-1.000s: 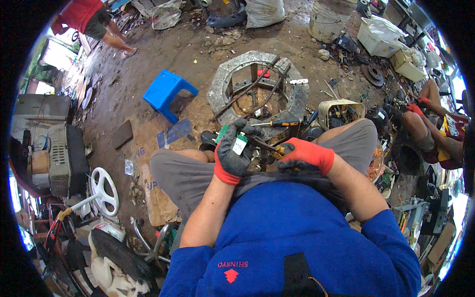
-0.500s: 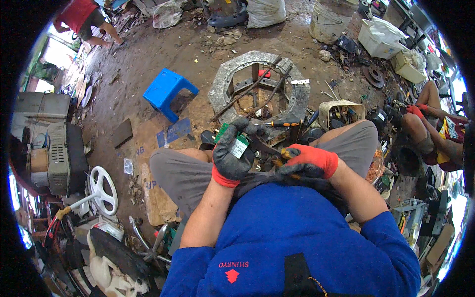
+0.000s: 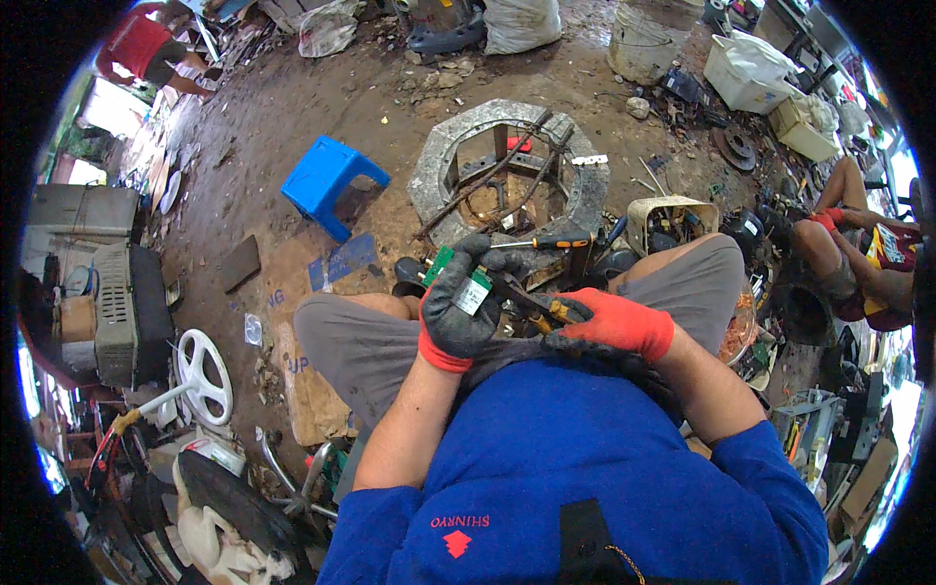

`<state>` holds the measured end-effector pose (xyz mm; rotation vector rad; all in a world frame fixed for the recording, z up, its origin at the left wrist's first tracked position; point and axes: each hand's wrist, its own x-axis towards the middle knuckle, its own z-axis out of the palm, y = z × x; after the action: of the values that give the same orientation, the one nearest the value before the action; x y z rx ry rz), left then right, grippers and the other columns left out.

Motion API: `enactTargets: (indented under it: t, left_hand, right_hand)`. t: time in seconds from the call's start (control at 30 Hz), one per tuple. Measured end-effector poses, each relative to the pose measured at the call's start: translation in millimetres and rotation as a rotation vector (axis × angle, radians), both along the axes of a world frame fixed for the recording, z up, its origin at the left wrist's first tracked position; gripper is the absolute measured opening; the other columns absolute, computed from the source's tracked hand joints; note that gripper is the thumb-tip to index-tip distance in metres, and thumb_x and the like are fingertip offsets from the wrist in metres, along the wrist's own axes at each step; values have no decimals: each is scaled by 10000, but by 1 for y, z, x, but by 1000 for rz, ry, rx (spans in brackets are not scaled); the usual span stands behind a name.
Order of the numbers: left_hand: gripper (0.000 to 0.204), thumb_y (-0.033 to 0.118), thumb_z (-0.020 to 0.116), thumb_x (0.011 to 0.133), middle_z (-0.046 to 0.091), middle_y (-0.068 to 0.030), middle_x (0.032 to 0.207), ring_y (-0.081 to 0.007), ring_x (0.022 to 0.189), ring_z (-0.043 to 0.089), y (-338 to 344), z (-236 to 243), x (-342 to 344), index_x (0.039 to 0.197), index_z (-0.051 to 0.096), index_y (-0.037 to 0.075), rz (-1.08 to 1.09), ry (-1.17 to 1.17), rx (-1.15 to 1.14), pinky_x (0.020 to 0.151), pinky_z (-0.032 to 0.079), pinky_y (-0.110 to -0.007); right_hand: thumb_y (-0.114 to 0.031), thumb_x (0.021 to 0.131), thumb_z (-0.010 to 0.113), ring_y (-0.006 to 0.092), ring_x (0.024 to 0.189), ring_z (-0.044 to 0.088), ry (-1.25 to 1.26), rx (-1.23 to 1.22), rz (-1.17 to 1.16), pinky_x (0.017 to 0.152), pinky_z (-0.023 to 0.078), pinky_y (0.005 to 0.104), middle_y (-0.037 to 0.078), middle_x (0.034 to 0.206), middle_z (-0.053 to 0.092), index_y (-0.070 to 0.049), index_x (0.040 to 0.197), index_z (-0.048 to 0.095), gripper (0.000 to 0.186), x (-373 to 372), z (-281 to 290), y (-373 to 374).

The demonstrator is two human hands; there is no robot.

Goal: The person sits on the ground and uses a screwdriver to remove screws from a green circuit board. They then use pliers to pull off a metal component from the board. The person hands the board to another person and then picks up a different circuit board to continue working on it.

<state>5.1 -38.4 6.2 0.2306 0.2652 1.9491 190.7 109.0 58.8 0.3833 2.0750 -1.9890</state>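
Observation:
My left hand (image 3: 458, 312), in a black-palmed red glove, is closed around a green circuit board (image 3: 442, 261) with a white label (image 3: 472, 296). My right hand (image 3: 614, 327), gloved alike, grips pliers with yellow handles (image 3: 563, 311). Their dark jaws point left and reach my left fingers; whether they bite on the board is hidden. Just beyond my hands lies a screwdriver (image 3: 563, 242) with an orange and black handle. Both hands are over my lap, between my bent knees.
Ahead stands a grey octagonal frame (image 3: 429, 185) with metal rods across it. A blue stool (image 3: 327, 180) is to its left. At right sits a person with red gloves (image 3: 829, 219); another in red (image 3: 141, 44) is far left. A dog (image 3: 210, 546) lies at lower left.
My right hand has shifted slightly and the pliers' handles have come closer together. My left hand still holds the board. The far person in red has moved left.

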Motion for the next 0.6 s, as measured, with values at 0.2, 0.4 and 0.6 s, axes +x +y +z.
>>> enactTargets:
  t: [0.2,0.4,0.6]
  left_hand:
    - [337,190,463,1016,684,-157,1078,-358,1125,621,0,-1,3,1251,582,-19,-8,27,-5,1052,446,-540]
    - [359,212,475,1010,678,-162,1164,-366,1153,612,-2,4,1,1291,577,11,-90,-26,51,1040,458,-542]
    - [364,226,474,1007,674,-157,1182,-376,1158,609,-1,14,6,1282,589,16,-68,-72,-62,1039,450,-586]
  right_hand:
    - [-169,876,643,152,851,640,-62,260,-97,773,515,333,91,1005,715,-42,1312,576,460,0,23,-15]
    - [-167,877,666,161,932,643,9,111,-108,844,506,332,90,1053,714,-32,1263,616,412,5,9,-8]
    - [-158,878,684,146,983,623,65,-46,-49,889,495,320,83,1081,703,-25,1252,624,401,6,-18,10]
